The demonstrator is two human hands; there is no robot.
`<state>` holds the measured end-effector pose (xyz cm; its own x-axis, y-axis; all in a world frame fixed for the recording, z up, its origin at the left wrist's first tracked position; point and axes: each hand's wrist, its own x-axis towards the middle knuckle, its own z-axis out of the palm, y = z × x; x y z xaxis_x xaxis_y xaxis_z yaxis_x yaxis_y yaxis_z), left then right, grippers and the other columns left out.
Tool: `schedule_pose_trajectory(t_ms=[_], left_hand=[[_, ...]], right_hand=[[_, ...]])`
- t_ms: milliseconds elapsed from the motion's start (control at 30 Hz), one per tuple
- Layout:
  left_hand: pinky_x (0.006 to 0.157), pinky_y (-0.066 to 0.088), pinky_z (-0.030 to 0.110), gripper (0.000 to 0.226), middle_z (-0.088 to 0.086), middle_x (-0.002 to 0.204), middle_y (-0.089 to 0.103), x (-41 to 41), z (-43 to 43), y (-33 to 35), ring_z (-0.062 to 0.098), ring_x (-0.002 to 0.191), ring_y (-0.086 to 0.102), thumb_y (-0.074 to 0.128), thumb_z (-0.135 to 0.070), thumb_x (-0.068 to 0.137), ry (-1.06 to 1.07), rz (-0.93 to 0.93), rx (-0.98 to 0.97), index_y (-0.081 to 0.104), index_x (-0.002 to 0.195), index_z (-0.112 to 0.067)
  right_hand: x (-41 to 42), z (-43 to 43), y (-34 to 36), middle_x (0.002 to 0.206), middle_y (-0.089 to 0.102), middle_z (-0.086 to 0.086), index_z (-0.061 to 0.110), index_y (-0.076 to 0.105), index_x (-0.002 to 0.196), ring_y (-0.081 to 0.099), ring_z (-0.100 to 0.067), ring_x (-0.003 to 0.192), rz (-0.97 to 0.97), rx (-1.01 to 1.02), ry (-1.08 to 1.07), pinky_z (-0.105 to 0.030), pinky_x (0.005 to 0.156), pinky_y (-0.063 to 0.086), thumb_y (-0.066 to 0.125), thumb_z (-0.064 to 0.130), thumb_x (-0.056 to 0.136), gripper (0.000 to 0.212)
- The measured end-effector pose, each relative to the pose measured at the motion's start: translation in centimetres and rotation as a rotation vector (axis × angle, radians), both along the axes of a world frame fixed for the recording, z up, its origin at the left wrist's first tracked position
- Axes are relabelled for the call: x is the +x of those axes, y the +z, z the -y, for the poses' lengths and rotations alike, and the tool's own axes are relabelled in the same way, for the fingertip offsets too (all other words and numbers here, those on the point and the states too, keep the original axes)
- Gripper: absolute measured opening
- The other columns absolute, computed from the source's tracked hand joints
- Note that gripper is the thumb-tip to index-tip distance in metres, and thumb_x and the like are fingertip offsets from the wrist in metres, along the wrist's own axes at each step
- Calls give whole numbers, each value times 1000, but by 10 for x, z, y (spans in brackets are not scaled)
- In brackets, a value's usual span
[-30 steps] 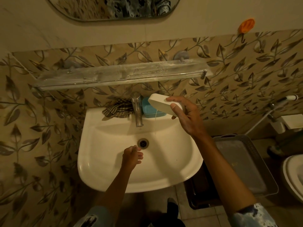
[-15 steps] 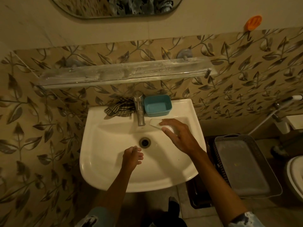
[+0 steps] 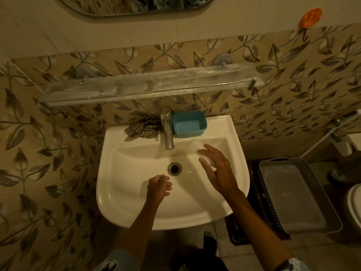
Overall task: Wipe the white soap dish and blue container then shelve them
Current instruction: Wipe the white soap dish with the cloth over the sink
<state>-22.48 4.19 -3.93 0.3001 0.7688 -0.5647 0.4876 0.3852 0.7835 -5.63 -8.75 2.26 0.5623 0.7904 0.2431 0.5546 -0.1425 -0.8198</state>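
Note:
The white soap dish (image 3: 196, 146) lies low against the right inner wall of the white sink (image 3: 125, 192), mostly covered by my right hand (image 3: 218, 171), whose thumb and fingers still hold its edges. My left hand (image 3: 159, 187) hovers over the basin just below the drain, fingers curled with nothing in them. The blue container (image 3: 189, 124) stands upright on the sink's back ledge, right of the tap (image 3: 167, 132). A striped cloth (image 3: 144, 127) is bunched on the ledge left of the tap. The glass shelf (image 3: 148, 85) on the wall above carries nothing.
A grey plastic basket (image 3: 293, 194) sits on a dark crate right of the sink. A toilet rim (image 3: 354, 208) shows at the far right edge. An orange hook (image 3: 310, 17) sticks to the wall, and a mirror hangs above the shelf.
My right hand has brought the soap dish down from beside the tap into the right side of the basin. My left hand has stayed in place.

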Motion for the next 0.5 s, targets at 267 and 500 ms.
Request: schedule_pose_trajectory(t_ms=[267,500], left_hand=[[58,52,28,29,16,80,66,-3,-5,-6,26,71,64,39,-17,99,10,2,-9,62,98,0],[58,53,30,22,11,76,66,2,-19,2,29,74,65,44,-8,94,60,-4,187,64,96,0]], right_hand=[[6,-5,-5,130,61,-7,19,65,118,56,-21,122,6,-40,21,-39,105,45,52,41,91,37],[10,-3,-13,124,60,10,24,61,123,57,-8,116,-163,-49,4,-45,96,52,58,32,93,31]])
